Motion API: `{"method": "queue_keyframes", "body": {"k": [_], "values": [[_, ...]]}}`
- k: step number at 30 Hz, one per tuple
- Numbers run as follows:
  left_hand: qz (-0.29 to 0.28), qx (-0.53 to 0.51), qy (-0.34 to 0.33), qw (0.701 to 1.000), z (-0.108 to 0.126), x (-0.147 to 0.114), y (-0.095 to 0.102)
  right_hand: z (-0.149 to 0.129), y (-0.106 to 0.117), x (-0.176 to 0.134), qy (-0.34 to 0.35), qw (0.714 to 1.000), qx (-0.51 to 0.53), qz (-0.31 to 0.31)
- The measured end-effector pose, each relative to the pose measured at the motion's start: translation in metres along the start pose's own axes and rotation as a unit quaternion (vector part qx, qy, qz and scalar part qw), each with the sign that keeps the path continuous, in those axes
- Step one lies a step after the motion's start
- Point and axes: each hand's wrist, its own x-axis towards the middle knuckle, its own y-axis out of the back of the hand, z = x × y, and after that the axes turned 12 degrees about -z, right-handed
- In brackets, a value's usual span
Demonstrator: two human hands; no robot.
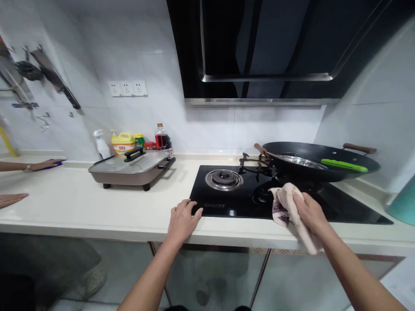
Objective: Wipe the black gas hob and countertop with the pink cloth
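A pale cloth [288, 199] is bunched in the right hand [309, 212], over the front edge of the hob [240, 207], its lower end hanging past the table [97, 211] edge. That grip is closed around the fabric, thumb side up; whether the cloth touches the glass, I cannot tell. It should be light, limp and unbreakable, best gathered by a thick fold near the middle, since a loose corner would just flop. The left hand [184, 219] holds nothing, its grip loosely spread at the hob's front left corner.

The hob looks black, glossy and probably slick, with 1 bare burner [223, 178] at left and a wok [327, 176] at right. The table is pale and smooth, bearing a lidded electric pan [118, 178]. Behind rise white tiles with 3 sockets [127, 88], under a dark hood [259, 47]
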Motion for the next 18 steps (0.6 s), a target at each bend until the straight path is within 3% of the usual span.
{"method": "queue_keyframes", "body": {"k": [3, 6, 11, 15, 18], "values": [[0.001, 0.000, 0.001, 1.000, 0.000, 0.000, 0.000, -0.019, 0.002, 0.027, -0.003, 1.000, -0.018, 0.024], [0.003, 0.001, 0.000, 1.000, 0.000, 0.000, 0.000, -0.042, -0.013, 0.054, 0.009, 0.999, -0.045, 0.025], [0.004, 0.001, 0.003, 1.000, -0.002, 0.001, -0.001, -0.057, -0.036, 0.083, 0.053, 0.991, -0.119, -0.021], [0.007, -0.002, 0.001, 1.000, -0.002, 0.002, -0.001, -0.050, -0.038, 0.084, 0.086, 0.975, -0.191, -0.078], [0.006, 0.002, 0.001, 1.000, -0.001, 0.001, -0.001, -0.045, -0.041, 0.067, 0.111, 0.963, -0.238, -0.063]]}}
